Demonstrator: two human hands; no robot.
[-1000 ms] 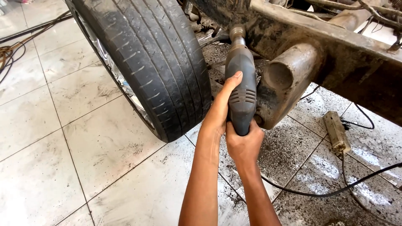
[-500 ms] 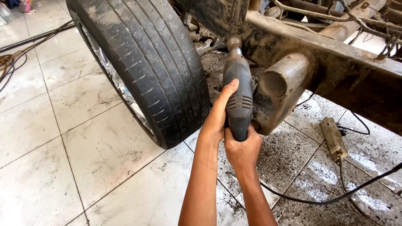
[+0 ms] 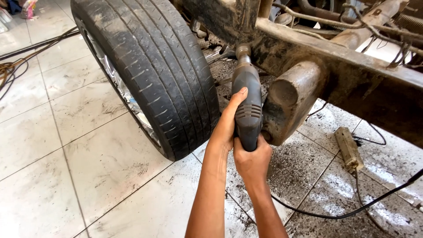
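I hold a dark grey electric hand grinder [image 3: 246,94] with both hands, its nose pointing away from me at the rusty, grimy vehicle frame rail [image 3: 326,66]. My left hand [image 3: 225,128] wraps the left side of the body, thumb stretched up along it. Around the grinder's rear end, where its black cord [image 3: 352,211] leaves, my right hand [image 3: 252,161] is closed. The tool's working tip [image 3: 243,49] sits against the underside of the frame and is partly hidden.
A large black tyre [image 3: 154,66] stands just left of the grinder. A stubby rusty tube end [image 3: 288,99] juts from the frame at the right. On the dusty tiled floor lie a small brown block-shaped tool [image 3: 349,150] and cables [image 3: 17,66] at far left.
The view has closed in slightly on the frame; both hands keep the same hold on the grinder, which has edged a little forward toward the rail.
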